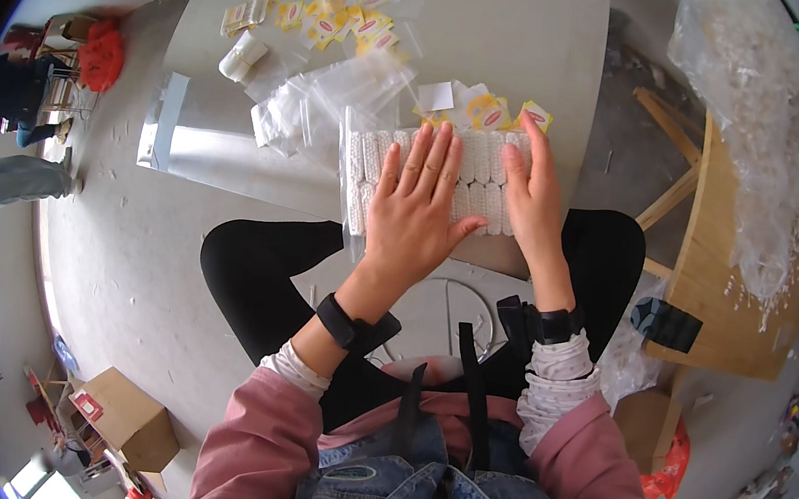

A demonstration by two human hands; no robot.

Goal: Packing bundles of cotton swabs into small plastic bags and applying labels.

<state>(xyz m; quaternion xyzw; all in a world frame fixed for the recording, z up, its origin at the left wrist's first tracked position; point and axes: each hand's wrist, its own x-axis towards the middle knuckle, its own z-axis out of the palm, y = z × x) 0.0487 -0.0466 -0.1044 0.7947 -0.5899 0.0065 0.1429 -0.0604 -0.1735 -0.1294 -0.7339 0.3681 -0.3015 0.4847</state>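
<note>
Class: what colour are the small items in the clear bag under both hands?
White, in rows inside the clear bag; head view.

Glossy clear plastic bag (363, 159); matt grey table (508, 42); bare wood bench (718, 281).

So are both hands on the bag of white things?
Yes, the left hand and right hand both lie flat on the clear bag.

Counts: 2 hands, left (411, 213) and right (532, 198), on 1 clear bag of white pieces (430, 168); 1 cardboard box (127, 418); 2 black wristbands (347, 324).
</note>
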